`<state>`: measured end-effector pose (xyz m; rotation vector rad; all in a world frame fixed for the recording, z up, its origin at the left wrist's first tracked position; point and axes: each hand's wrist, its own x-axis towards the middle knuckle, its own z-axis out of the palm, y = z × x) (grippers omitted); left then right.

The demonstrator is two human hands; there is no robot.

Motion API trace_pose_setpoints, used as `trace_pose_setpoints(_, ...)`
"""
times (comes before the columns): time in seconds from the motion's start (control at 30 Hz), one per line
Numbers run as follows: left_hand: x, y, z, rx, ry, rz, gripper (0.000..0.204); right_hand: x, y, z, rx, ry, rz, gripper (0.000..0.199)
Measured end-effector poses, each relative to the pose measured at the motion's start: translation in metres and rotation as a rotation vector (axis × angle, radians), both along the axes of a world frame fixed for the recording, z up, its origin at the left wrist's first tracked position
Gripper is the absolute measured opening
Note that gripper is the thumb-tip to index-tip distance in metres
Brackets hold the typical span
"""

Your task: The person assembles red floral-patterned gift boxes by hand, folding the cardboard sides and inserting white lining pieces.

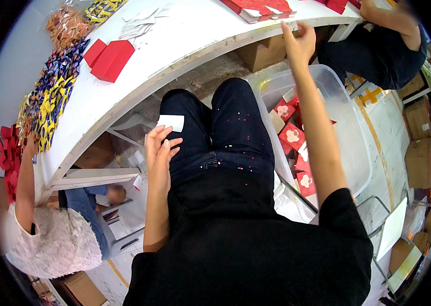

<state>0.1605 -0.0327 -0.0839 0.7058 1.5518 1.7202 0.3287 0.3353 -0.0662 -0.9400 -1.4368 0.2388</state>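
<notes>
My left hand (159, 153) is over my left thigh, its fingers loosely curled. A small blank white paper slip (173, 122) is at its fingertips, seemingly pinched there. My right hand (301, 46) is raised at the table's edge, thumb and fingers apart, with nothing visible between them. Just beyond it lies a stack of red printed paper pieces (258, 9) with white edges. Below my right forearm stands a clear plastic bin (350, 137), holding several red packets (292, 136) with pale flower shapes.
On the curved white table (185, 38) are red boxes (112, 60), loose white slips (144, 24) and heaps of blue and yellow ribbon pieces (55, 92). One person (57, 234) sits left, another (378, 56) far right. Cardboard boxes (419, 143) line the right side.
</notes>
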Motion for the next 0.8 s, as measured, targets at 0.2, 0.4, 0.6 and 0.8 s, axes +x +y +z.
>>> trace_pose_setpoints(0.2, -0.002, 0.002, 0.001, -0.014, 0.059, -0.041, 0.042, -0.041, 0.067, 0.036, -0.208, -0.597, 0.017, 0.065)
trace_pose_setpoints(0.4, -0.004, -0.004, 0.003, 0.054, 0.016, -0.003, 0.043, -0.043, 0.077, 0.022, -0.113, -0.554, 0.007, 0.049)
trace_pose_setpoints(0.6, -0.012, 0.001, 0.004, 0.09, -0.026, -0.106, 0.042, -0.02, -0.041, 0.036, -0.018, -0.218, 0.054, 0.033)
trace_pose_setpoints(0.8, -0.003, 0.033, 0.025, 0.34, -0.441, -0.245, 0.055, -0.022, -0.22, -0.011, 0.248, -0.066, 0.218, 0.038)
